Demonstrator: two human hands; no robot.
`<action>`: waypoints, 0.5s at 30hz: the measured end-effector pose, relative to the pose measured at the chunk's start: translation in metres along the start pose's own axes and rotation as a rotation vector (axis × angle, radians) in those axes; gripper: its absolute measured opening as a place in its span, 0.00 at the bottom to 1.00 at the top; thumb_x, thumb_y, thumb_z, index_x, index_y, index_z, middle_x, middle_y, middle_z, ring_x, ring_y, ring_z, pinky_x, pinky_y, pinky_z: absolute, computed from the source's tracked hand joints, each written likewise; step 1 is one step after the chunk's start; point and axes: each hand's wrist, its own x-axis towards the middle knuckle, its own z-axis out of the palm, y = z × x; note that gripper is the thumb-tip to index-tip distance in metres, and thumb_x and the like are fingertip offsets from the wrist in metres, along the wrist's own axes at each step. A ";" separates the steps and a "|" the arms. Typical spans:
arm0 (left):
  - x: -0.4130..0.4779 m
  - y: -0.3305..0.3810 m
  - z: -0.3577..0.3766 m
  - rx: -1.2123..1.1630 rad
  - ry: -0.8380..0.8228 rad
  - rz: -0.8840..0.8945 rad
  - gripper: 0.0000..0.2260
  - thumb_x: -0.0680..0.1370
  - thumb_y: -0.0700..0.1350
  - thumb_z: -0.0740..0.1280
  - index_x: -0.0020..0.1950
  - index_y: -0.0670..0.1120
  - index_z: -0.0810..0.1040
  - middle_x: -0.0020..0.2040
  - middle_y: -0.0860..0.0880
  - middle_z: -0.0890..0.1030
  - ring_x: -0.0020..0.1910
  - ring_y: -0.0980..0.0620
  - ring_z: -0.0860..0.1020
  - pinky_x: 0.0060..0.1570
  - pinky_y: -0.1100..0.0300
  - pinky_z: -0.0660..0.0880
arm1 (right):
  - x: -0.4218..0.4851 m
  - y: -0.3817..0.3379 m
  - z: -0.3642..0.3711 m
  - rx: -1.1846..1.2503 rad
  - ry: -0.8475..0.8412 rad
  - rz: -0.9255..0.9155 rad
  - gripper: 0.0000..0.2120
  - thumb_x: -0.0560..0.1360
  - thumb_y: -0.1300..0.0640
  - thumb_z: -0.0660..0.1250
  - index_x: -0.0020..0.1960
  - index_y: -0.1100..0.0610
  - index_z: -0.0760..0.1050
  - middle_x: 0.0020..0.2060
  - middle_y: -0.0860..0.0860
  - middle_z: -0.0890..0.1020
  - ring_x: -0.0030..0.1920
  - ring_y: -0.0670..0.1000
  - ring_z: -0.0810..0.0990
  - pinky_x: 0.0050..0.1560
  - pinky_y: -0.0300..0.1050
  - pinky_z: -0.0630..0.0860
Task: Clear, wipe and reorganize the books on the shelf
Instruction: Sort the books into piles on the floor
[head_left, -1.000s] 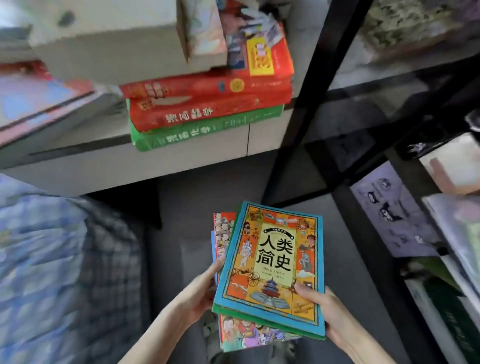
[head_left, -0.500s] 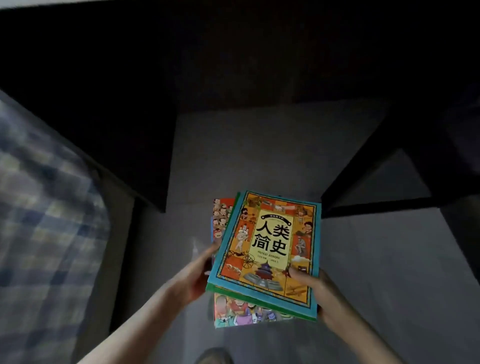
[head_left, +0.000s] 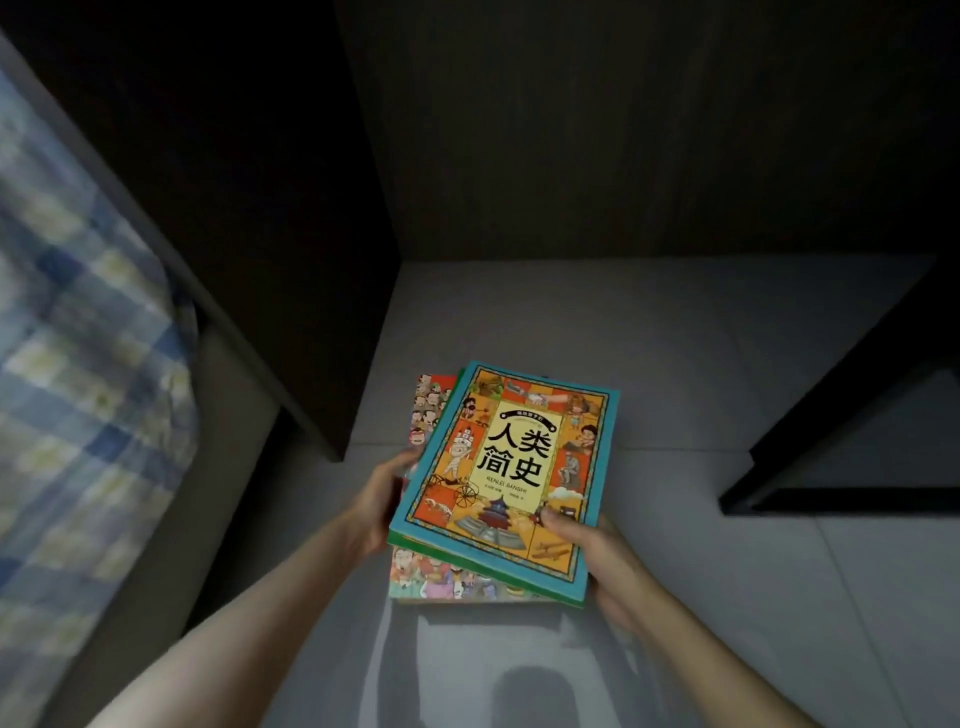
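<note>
— Nearest the camera, what are the hands doing?

— Two bare forearms reach forward and down. The left hand (head_left: 382, 499) grips the left edge of a small stack of thin picture books (head_left: 519, 525), with its fingers tucked beneath. The right hand (head_left: 592, 556) holds the near right corner, thumb pressed on the top cover and fingers curled under. Both hands are closed on the stack, probably because loose paperbacks would slide apart if carried by one.

— Where are the books?

— They are held between the hands above a pale grey tiled floor (head_left: 701, 353), not resting on anything. On top is a teal-bordered orange paperback (head_left: 511, 457) with black Chinese characters on a cream panel. It sits skewed, so a cartoon-covered book (head_left: 447, 577) crowded with small faces shows at the left and near edges. A green edge lies between them. How many books there are I cannot tell.

— And farther off?

— Blue-and-yellow checked cloth (head_left: 78, 338) hangs blurred at the left. Beyond the books, a dark wooden panel (head_left: 291, 260) and a dark back wall (head_left: 623, 130) enclose a shadowed recess. A black frame (head_left: 831, 415) stands at the right. Judging by the low hold, the stack looks headed for the floor, set aside as part of the clearing.
</note>
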 end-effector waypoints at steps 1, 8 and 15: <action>0.004 0.000 0.000 0.028 0.020 -0.011 0.19 0.77 0.58 0.60 0.47 0.41 0.74 0.33 0.44 0.81 0.31 0.46 0.81 0.34 0.57 0.80 | 0.004 -0.002 0.000 -0.026 -0.003 0.005 0.14 0.76 0.61 0.68 0.60 0.54 0.77 0.52 0.52 0.85 0.52 0.54 0.84 0.59 0.56 0.77; 0.022 0.011 0.001 0.646 0.425 0.087 0.22 0.79 0.60 0.60 0.37 0.43 0.76 0.29 0.46 0.79 0.27 0.49 0.78 0.43 0.49 0.79 | 0.005 -0.022 -0.014 -0.109 0.031 0.070 0.10 0.75 0.64 0.68 0.55 0.59 0.79 0.45 0.54 0.86 0.43 0.52 0.85 0.45 0.46 0.82; 0.019 0.005 0.012 0.634 0.345 0.138 0.14 0.81 0.50 0.59 0.51 0.40 0.78 0.40 0.45 0.85 0.39 0.44 0.82 0.46 0.51 0.79 | -0.060 -0.086 -0.066 -0.240 0.303 -0.196 0.08 0.71 0.71 0.68 0.46 0.61 0.80 0.37 0.55 0.86 0.35 0.53 0.84 0.36 0.46 0.81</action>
